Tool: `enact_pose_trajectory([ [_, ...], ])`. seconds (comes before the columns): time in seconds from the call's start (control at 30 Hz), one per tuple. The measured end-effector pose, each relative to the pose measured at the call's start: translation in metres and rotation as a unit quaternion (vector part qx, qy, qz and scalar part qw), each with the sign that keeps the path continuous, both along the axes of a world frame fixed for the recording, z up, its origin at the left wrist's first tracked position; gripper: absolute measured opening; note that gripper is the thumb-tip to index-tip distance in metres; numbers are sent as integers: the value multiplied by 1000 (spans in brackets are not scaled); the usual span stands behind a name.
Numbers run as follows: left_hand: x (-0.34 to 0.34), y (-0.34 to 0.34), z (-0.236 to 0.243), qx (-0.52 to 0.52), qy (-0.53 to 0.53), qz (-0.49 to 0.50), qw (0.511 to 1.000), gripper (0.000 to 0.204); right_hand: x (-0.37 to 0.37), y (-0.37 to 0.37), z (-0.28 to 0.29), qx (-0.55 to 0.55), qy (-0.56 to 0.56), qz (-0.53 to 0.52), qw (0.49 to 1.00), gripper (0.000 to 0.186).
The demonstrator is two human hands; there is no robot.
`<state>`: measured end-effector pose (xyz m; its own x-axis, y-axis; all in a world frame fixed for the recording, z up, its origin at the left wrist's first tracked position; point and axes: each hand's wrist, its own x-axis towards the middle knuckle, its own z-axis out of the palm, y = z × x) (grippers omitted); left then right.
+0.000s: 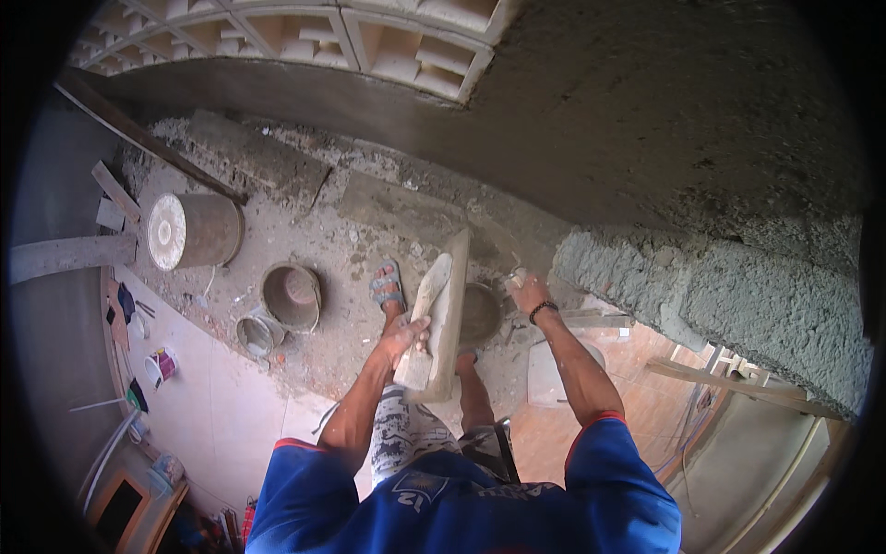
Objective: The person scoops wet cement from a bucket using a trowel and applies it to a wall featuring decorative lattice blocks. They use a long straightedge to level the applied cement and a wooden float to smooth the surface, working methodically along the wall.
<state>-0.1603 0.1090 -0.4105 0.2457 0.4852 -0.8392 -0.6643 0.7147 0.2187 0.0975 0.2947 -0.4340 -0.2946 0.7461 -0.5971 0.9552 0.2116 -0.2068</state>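
Observation:
My left hand (pixel 406 338) is closed round the pale handle of a long plastering float (pixel 453 319), held upright in front of my legs. The float's face is turned away from me. My right hand (pixel 529 292) reaches forward beside the end of the rough mortar-covered wall edge (pixel 637 282). Its fingers are curled together, and what they hold is too small and blurred to name. Partly behind the float stands a round tub (pixel 482 314) of grey mortar. Wet grey plaster covers the wall (pixel 664 111) ahead and to the right.
To the left a large bucket (pixel 210 231) lies on its side, near an open bucket (pixel 292 294) and a small pail (pixel 258 334). Planks (pixel 115 125) and rubble litter the floor. Pale vent blocks (pixel 406 55) sit above. A wooden beam (pixel 738 386) crosses at right.

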Motion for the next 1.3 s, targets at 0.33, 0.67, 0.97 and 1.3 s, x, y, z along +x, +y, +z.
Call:
enact_pose_trajectory([
  [0.33,-1,-13,183,274,378,77,881,32,144,-97,46,-139,28,-50,989,55],
  [0.67,-56,221,372,492,524,264,643,36,235,-189,87,-200,-34,-201,959,42],
  [0.97,-90,318,492,534,656,274,458,37,243,-184,57,-177,19,-193,965,39],
  [1.3,-118,354,474,485,694,305,435,57,187,-146,115,-161,19,-281,946,42],
])
